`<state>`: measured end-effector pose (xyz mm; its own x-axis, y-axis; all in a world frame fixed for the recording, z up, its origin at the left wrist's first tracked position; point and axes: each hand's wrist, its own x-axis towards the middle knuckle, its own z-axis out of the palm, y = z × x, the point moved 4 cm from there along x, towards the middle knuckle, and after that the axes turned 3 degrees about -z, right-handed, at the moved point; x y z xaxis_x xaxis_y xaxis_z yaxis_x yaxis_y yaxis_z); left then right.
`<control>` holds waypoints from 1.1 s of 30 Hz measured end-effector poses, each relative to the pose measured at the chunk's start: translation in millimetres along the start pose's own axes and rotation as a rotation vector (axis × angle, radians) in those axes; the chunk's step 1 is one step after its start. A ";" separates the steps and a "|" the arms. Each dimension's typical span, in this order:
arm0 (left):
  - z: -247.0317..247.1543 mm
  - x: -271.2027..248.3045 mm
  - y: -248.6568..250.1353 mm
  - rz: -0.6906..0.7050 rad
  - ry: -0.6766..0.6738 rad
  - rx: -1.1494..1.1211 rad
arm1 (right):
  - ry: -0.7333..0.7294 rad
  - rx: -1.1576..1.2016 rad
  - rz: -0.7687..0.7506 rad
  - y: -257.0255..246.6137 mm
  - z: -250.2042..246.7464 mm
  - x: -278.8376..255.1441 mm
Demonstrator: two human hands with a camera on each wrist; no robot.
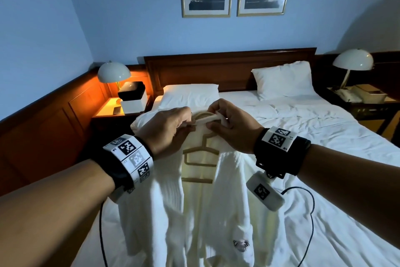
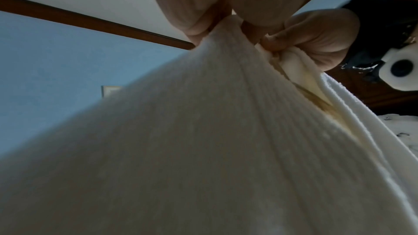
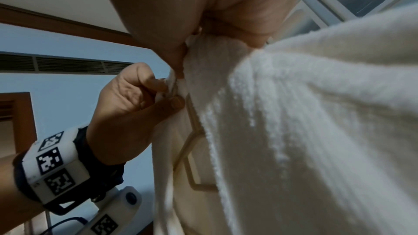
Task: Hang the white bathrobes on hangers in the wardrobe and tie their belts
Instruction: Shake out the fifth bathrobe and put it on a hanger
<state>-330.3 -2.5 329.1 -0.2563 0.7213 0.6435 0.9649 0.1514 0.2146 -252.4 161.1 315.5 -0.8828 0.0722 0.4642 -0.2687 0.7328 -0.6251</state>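
Far to the left of the left hand, a lit dome-shaded bedside lamp is glowing over a wooden nightstand, and a black and white box is standing on it.

The left hand is pinching the collar of the white ribbed terry bathrobe between thumb and curled fingers, at the left side of the neck. In the right wrist view its thumb and fingers are pressing together on the cloth edge.

Between the two hands, the curved top of a pale beige plastic hanger is showing above the collar. The rest of the hanger is lying inside the open front of the bathrobe, just below the hands. The bathrobe is hanging from both hands, its lower part trailing down toward the white sheet of the bed under the wrists.

The right hand is gripping the right side of the collar, its fingers curled round a fold of the cloth close against the hanger top.

Beyond the right hand, a white pillow is leaning on the dark wooden headboard. Further right, an unlit dome-shaded lamp is standing.
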 end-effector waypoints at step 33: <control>46.3 -9.8 -1.1 -0.193 -0.363 0.173 | -0.295 -0.177 0.321 -24.5 -2.7 -6.5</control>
<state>-326.2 21.5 288.5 -0.4256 0.8547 0.2971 0.9047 0.3952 0.1592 -239.0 144.5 329.5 -0.9892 0.1377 0.0506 0.0832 0.8106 -0.5796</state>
